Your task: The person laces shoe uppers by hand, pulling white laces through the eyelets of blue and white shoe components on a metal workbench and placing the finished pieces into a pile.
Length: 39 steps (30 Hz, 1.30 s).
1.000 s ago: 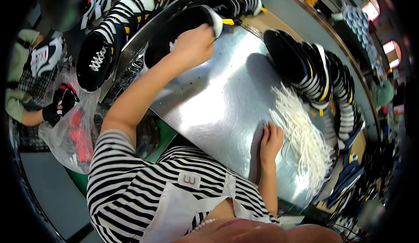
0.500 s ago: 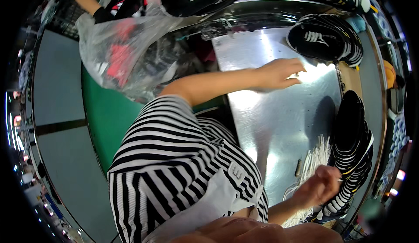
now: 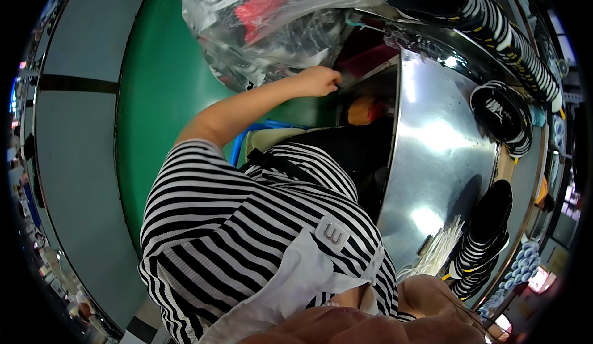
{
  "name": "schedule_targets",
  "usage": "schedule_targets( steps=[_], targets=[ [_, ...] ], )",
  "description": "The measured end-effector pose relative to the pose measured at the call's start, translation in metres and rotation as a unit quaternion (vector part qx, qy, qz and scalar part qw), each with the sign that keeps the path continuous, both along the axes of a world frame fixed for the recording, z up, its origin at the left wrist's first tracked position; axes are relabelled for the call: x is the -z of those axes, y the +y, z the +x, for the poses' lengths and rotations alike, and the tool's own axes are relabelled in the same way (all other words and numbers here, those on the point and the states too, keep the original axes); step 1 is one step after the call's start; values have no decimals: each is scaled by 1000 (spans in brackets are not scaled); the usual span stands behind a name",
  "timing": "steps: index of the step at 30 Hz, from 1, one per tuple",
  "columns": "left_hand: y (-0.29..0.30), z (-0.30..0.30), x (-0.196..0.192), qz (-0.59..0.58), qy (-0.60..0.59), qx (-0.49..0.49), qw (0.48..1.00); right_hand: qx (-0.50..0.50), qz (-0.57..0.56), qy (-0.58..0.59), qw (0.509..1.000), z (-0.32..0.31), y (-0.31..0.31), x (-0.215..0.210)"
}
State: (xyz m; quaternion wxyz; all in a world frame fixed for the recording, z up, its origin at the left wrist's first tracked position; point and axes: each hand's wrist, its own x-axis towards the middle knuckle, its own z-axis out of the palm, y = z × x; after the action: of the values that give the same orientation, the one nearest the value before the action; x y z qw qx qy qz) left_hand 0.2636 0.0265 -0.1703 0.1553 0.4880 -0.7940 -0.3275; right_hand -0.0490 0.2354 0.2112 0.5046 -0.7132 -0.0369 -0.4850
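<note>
My left hand (image 3: 320, 81) is held low, off the metal table, close beside the lower edge of a clear plastic bag (image 3: 309, 38). Its fingers are curled together; whatever they hold, if anything, cannot be made out. Red and dark pieces show through the plastic. Only bare skin of my right arm (image 3: 429, 294) shows at the lower right, its fingers hidden. Near it, a bundle of white shoelaces (image 3: 441, 248) lies on the metal tabletop (image 3: 426, 158). Beyond the laces stands a nested stack of black laced shoe uppers (image 3: 485, 226).
Another nested stack of black uppers (image 3: 499, 112) stands at the table's right side. A long row of them (image 3: 488, 22) runs along the upper right. A small dark rod (image 3: 424, 245) lies by the laces. Blue tubing (image 3: 238, 149) shows beside my lap, over green floor (image 3: 151, 115).
My left hand has left its place above the metal table, moved left to the plastic bag, and its fingers have curled. My right hand has withdrawn from the laces. The whole view has swung.
</note>
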Motion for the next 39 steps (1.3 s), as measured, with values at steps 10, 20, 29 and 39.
schedule_targets(
  steps=[10,20,29,39],
  targets=[
    [-127,-92,181,223,-31,-225,948,222,-62,161,960,83,-98,-3],
    [-105,-93,59,117,334,-173,919,275,-27,177,945,75,-239,19],
    [-107,87,-145,-254,-149,-118,949,142,148,478,854,153,-295,153],
    [-112,161,-84,-262,-280,-287,878,210,-18,551,807,186,-312,245]
  ],
)
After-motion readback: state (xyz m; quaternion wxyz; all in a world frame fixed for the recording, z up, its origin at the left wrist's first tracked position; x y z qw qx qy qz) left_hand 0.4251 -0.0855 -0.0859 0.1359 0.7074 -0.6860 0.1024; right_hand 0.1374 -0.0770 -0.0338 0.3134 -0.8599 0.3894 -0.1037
